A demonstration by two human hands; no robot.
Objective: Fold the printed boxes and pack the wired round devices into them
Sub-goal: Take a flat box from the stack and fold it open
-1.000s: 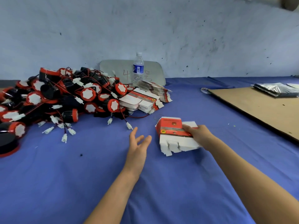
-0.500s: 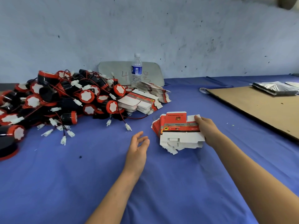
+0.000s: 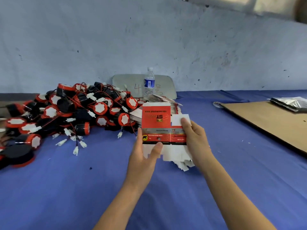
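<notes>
At the far left a heap of black-and-red round devices point(image 3: 74, 113) with red and black wires and white plastic plugs lies on the blue cloth-covered table point(image 3: 66, 188). Behind its right edge a grey rounded board point(image 3: 127, 83) leans on the wall, and a clear plastic water bottle with a blue label point(image 3: 149, 83) stands upright in front of it. Just beside the bottle lies a fanned pile of flat printed cartons point(image 3: 166, 99).

In the middle, lifted above the table, is the stack of flat red-and-white printed boxes point(image 3: 156, 123), print upside down, with white flaps fanning out below. The left hand point(image 3: 144, 156) pinches its lower left corner, thumb on the front. The right hand point(image 3: 196, 141) grips its right edge, thumb pressed on a white flap.

To the right a brown cardboard sheet point(image 3: 265, 123) lies flat, with silvery foil bags point(image 3: 290, 103) on its far end.
</notes>
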